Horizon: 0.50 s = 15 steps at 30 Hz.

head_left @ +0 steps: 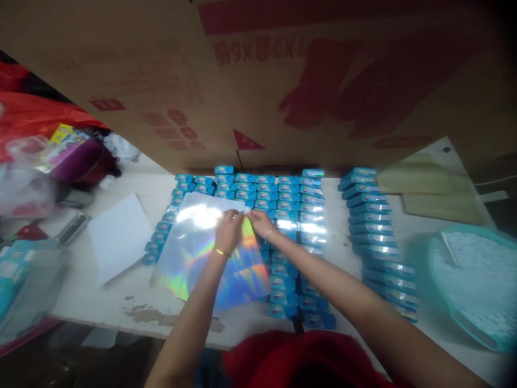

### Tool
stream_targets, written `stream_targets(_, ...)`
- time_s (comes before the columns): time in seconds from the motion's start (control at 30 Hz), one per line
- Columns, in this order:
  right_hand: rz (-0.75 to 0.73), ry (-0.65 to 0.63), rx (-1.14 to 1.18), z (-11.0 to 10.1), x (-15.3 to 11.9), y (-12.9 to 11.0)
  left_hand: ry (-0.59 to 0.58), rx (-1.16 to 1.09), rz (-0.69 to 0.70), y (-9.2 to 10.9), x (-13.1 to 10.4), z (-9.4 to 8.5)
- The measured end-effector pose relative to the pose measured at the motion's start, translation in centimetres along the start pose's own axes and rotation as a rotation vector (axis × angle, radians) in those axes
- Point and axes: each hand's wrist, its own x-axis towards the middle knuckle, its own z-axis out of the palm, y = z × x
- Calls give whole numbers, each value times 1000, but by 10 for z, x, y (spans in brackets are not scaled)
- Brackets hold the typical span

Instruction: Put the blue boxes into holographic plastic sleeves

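Observation:
A shiny holographic sheet (210, 269) with rainbow glare lies over part of the rows of small blue packs (288, 196). My left hand (229, 233), with a yellow band at the wrist, is closed at the sheet's upper right corner, fingers pinched on it. Close beside it, my right hand (260, 222) wears a thin bracelet and pinches at the same corner, its fingertips nearly meeting the left ones. A small whitish bit shows between the hands, too blurred to name. The fingertips themselves are partly hidden.
A large cardboard box (161, 81) walls off the back. Another column of blue packs (371, 226) stands to the right, near a teal basin (456, 302) of whitish contents. White paper (120, 237) lies left, beside plastic bags (28, 183). Yellowish envelopes (440, 207) lie back right.

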Motion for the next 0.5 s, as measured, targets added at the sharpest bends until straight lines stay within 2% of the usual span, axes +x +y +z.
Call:
stream_targets(0.2, 43, -17, -31, 2, 20, 2, 35, -49, -20, 2, 10, 15)
stream_targets(0.3, 71, -20, -68, 0, 26, 3, 68, -94, -30, 7, 5, 16)
stream_targets(0.43, 81, -8, -126, -3, 33, -2, 93, -244, 2, 26, -24, 0)
stream_targets(0.5, 58, -2, -141, -7, 29, -8, 183, -383, -71, 40, -42, -15)
